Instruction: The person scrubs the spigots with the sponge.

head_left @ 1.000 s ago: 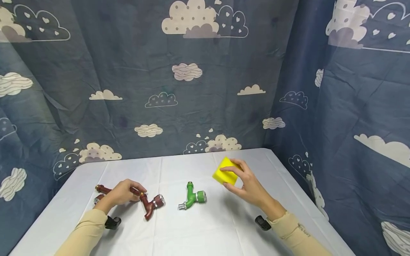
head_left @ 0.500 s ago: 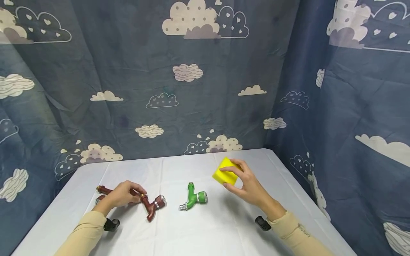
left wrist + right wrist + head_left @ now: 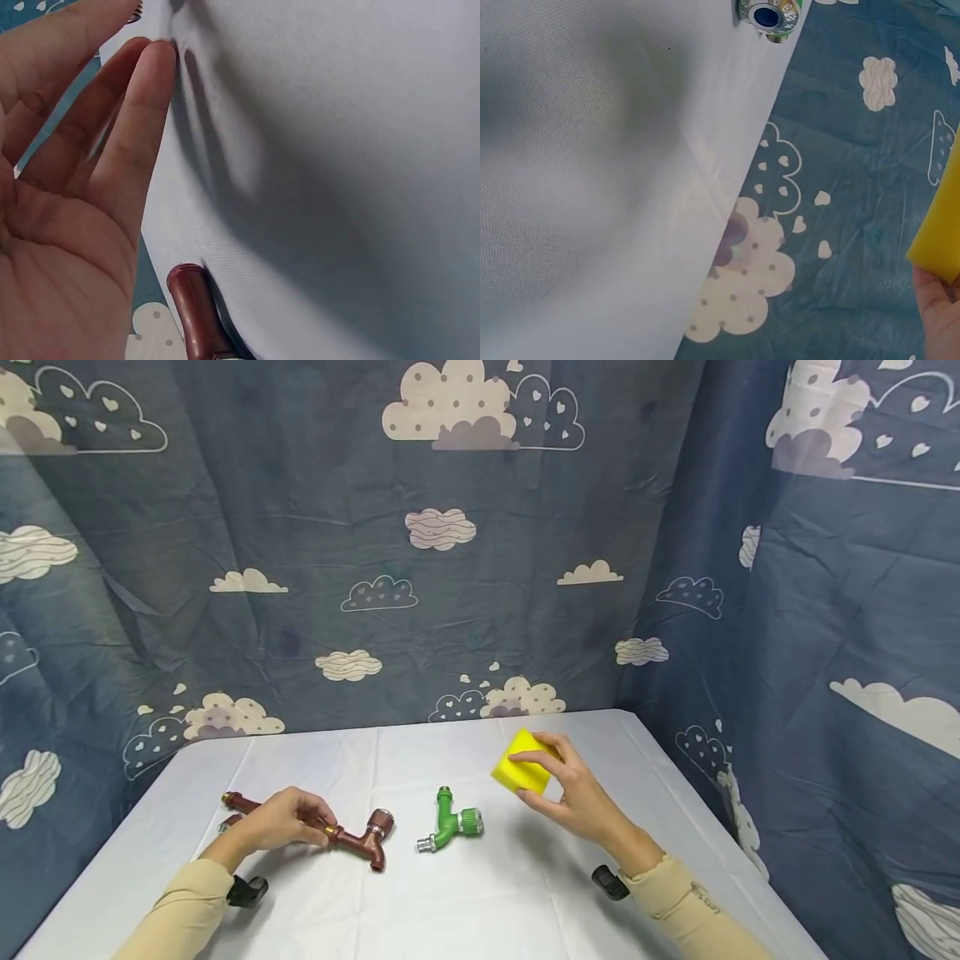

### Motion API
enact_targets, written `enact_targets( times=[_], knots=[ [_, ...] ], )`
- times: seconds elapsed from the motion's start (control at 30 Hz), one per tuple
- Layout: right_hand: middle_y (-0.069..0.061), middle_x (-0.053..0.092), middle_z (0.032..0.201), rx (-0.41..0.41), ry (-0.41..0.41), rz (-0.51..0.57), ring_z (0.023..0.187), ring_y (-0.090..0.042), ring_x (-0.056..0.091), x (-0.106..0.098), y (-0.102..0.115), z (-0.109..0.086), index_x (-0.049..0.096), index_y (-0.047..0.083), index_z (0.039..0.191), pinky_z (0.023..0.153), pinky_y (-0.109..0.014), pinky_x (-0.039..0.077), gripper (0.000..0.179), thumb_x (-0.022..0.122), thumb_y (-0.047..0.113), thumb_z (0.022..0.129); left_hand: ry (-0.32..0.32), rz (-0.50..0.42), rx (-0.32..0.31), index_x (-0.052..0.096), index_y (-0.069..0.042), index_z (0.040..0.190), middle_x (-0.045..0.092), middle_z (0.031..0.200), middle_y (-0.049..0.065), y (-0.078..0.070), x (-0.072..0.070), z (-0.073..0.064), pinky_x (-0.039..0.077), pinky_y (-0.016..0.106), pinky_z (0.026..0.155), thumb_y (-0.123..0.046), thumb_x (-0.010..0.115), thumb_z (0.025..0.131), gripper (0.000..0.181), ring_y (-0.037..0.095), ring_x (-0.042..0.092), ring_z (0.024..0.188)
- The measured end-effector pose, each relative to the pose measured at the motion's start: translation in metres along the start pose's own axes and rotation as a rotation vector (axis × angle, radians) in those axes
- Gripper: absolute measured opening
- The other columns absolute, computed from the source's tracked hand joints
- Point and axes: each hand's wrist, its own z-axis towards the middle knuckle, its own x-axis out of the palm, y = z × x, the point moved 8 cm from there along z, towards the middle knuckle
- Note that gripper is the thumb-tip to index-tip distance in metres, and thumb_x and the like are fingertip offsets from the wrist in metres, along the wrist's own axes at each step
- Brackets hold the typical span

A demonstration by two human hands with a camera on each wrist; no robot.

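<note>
My left hand (image 3: 288,818) pinches the threaded end of a brown tap (image 3: 367,841) with a ribbed knob, at the left of the table. A second brown tap (image 3: 242,802) lies partly hidden behind that hand; its end, a brown tube (image 3: 196,307), shows in the left wrist view. Fingers of the left hand (image 3: 82,165) fill that view's left side. My right hand (image 3: 581,789) holds a yellow sponge (image 3: 522,762) above the table between thumb and fingers; its edge, yellow foam (image 3: 941,225), shows in the right wrist view. Between the hands lies a green tap (image 3: 447,822).
A white cloth covers the table (image 3: 465,910). Dark blue curtains (image 3: 480,635) with cloud prints hang behind it and along the sides. Black wrist cameras, one of them a small black box (image 3: 611,882), sit under both wrists.
The left hand has turned the brown tap, so its spout has swung right and its knob up. The right hand and sponge have moved very slightly left. The green tap stays put.
</note>
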Motion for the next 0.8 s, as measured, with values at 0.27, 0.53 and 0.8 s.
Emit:
enact_targets(
  times=[0.27, 0.53, 0.8],
  knots=[
    [-0.017, 0.049, 0.156, 0.005, -0.001, 0.008, 0.138, -0.037, 0.057, 0.002, 0.002, 0.004, 0.072, 0.024, 0.134, 0.105, -0.056, 0.06, 0.046, 0.086, 0.018, 0.091, 0.055, -0.174, 0.018, 0.074, 0.006, 0.113, 0.081, 0.108, 0.016, -0.006, 0.0, -0.003, 0.06, 0.02, 0.077, -0.005, 0.084, 0.09, 0.027, 0.008, 0.074, 0.089],
    [-0.016, 0.049, 0.156, -0.016, 0.005, 0.013, 0.138, -0.036, 0.056, 0.005, 0.006, 0.008, 0.072, 0.025, 0.135, 0.105, -0.054, 0.06, 0.046, 0.086, 0.018, 0.092, 0.128, -0.341, -0.041, 0.063, 0.011, 0.116, 0.081, 0.097, 0.005, -0.003, 0.008, -0.006, 0.065, 0.026, 0.073, -0.003, 0.076, 0.093, 0.03, 0.013, 0.074, 0.085],
    [-0.015, 0.049, 0.156, -0.025, -0.002, 0.006, 0.138, -0.035, 0.056, 0.005, 0.007, 0.009, 0.072, 0.025, 0.134, 0.104, -0.053, 0.061, 0.046, 0.087, 0.017, 0.091, 0.09, -0.354, -0.031, 0.068, 0.015, 0.13, 0.082, 0.111, 0.014, -0.009, 0.01, -0.006, 0.066, 0.023, 0.082, -0.005, 0.078, 0.095, 0.042, 0.009, 0.074, 0.094]
  ],
)
